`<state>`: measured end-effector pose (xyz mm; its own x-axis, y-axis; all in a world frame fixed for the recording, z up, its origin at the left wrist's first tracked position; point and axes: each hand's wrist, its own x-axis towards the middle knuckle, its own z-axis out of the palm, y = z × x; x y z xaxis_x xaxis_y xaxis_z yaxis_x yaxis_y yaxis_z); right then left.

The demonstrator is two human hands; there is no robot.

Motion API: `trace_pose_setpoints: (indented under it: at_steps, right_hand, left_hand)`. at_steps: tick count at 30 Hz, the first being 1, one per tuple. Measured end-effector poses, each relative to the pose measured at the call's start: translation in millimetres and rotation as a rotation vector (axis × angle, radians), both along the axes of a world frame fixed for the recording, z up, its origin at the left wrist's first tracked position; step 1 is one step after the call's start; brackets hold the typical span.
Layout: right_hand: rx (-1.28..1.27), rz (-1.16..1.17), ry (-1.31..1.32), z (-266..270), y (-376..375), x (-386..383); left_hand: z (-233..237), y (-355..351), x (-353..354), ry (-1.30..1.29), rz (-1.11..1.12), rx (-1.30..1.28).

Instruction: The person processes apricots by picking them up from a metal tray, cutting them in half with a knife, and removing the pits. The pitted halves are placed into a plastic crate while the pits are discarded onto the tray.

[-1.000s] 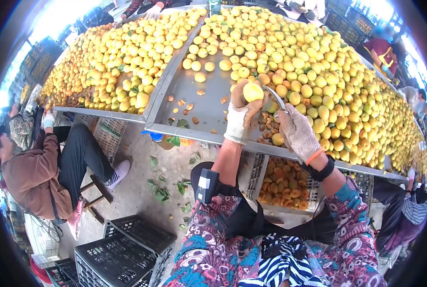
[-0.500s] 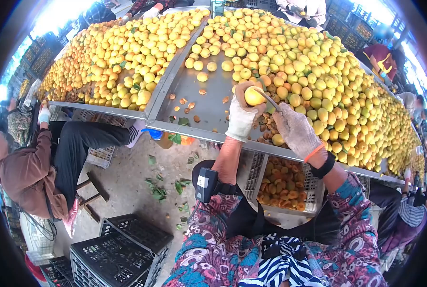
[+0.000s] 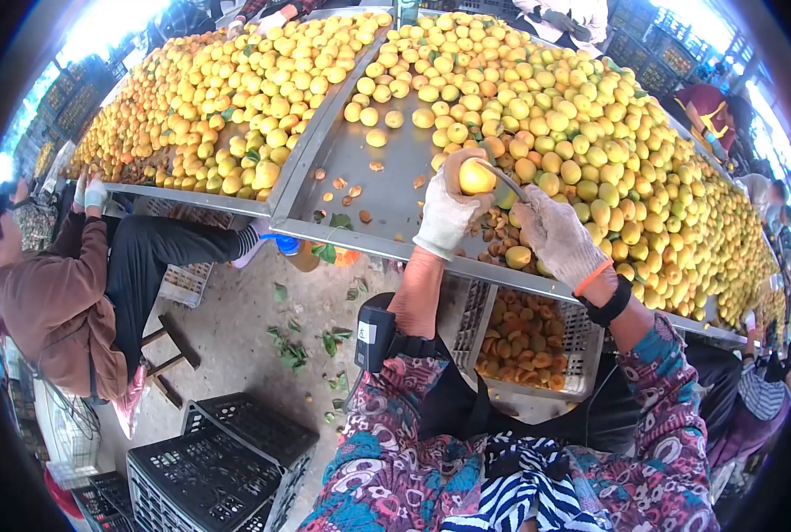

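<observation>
My left hand (image 3: 449, 206), in a whitish glove, holds a yellow fruit (image 3: 477, 176) over the metal table. Gloved too, my right hand (image 3: 557, 234) is closed round a curved knife (image 3: 507, 181), whose blade lies against the top of the fruit. Below the hands, small orange-brown pieces (image 3: 499, 232) are scattered on the metal surface. A large heap of yellow fruit (image 3: 581, 133) spreads to the right of and beyond my hands.
The table's metal edge (image 3: 377, 245) runs across in front. Under it stands a crate (image 3: 581, 355) of halved fruit (image 3: 521, 341). A co-worker (image 3: 63, 293) sits at the left. Black crates (image 3: 205, 474) and leaves (image 3: 289, 350) are on the floor. Other people work around the table.
My right hand has shifted slightly right and down, and the fruit in my left hand a little right. The co-worker at the left now has both gloved hands showing together by the table edge.
</observation>
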<state>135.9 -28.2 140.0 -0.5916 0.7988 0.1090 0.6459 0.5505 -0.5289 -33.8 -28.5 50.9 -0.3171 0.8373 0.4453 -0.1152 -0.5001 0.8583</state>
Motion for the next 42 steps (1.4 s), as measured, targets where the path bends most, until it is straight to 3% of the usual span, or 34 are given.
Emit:
trace_pose_setpoints:
  at_steps: [7,10,13,16,19,23,32,36,37,40,42]
  right_hand:
    - [-0.129,-0.026,-0.041,7,-7,-3]
    - [-0.164,0.004,-0.049,3,-2,0]
    - [-0.177,0.041,-0.099,7,5,1]
    - [-0.158,0.051,-0.076,5,3,1]
    - [-0.151,0.044,0.077,-18,1,2]
    - [-0.025,-0.017,0.251,-64,0,-5]
    - [-0.092,-0.100,-0.063,-62,22,-25]
    - [0.035,-0.005,-0.179,-28,18,-20]
    - [0.045,0.007,-0.191,-29,19,-19]
    - [0.011,0.017,-0.145,-36,16,-25]
    - [-0.081,0.031,-0.025,-40,18,-29]
  left_hand:
    - [-11,3,-1,0.201,0.090,-0.011]
    - [-21,8,0,0.175,0.059,-0.003]
    - [-13,1,2,0.209,0.046,-0.149]
    - [-19,7,7,-0.046,-0.084,-0.054]
    - [-1,-5,17,-0.243,-0.156,-0.172]
    - [-34,17,35,-0.333,-0.019,-0.014]
    - [-15,15,48,-0.826,-0.169,-0.209]
    - [-28,23,33,-0.451,-0.026,-0.266]
    - [-39,27,31,-0.605,-0.107,-0.278]
    - [-55,31,25,-0.321,0.061,-0.199]
    - [-46,25,26,-0.414,0.051,-0.177]
